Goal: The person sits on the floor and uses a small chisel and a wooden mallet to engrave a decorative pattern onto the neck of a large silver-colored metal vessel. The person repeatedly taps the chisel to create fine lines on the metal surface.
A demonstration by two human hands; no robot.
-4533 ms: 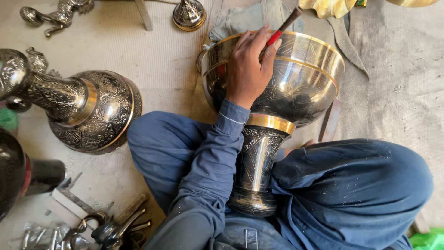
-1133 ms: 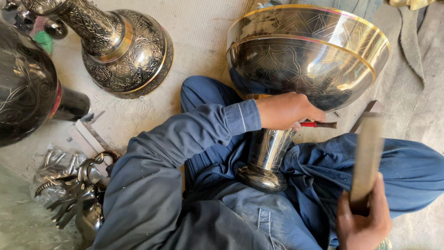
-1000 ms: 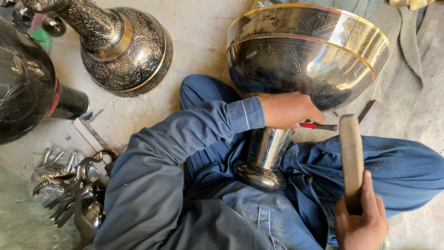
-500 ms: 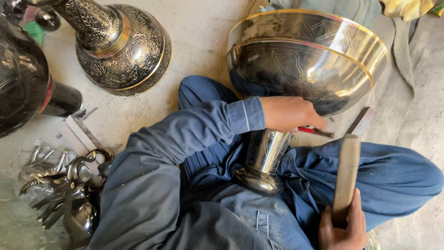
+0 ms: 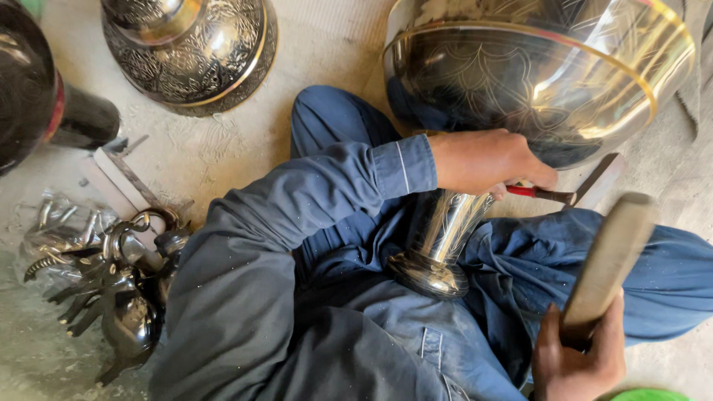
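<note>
1. Polished metal, engraved and banded in gold, forms the large goblet-shaped vessel (image 5: 549, 82) that is laid across the seated person's lap; its stem and round foot (image 5: 429, 273) are lodged between the blue-trousered legs.
2. The left hand (image 5: 486, 160) is closed around a red-handled tool (image 5: 546, 194), which is held just beneath the curve of the bowl, above the stem.
3. The right hand (image 5: 579, 356) is wrapped firmly about the lower end of a wooden mallet (image 5: 609, 260); its blurred head is raised near the tool's tip, apart from the bowl.
4. Little open room is seen between mallet, tool and bowl; bare floor (image 5: 668, 178) is left to the right.
5. A second engraved vessel (image 5: 189, 48) lies at the upper left, clear of the knee.
6. A dark vessel (image 5: 44, 111) is cut by the left edge.
7. Small metal parts (image 5: 104, 282) are heaped on the floor beside the left sleeve.
</note>
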